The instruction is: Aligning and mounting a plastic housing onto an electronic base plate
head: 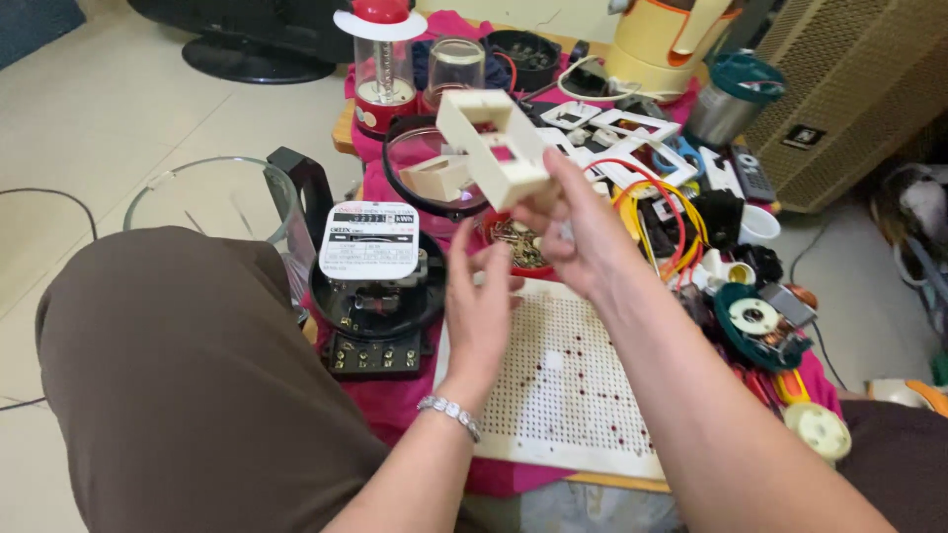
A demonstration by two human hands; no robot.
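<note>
Holding a cream plastic frame (494,146) up over the far edge of the table (592,482), the right hand (573,232) pinches its lower corner. Left hand (479,306) hovers below, fingers spread, empty. A steadier grip would probably want both hands on the frame.

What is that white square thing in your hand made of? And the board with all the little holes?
The white frame in the right hand looks like hard plastic: cream, smooth, with moulded square openings. The perforated board looks like white plastic too, matte, though painted metal is possible.
</note>
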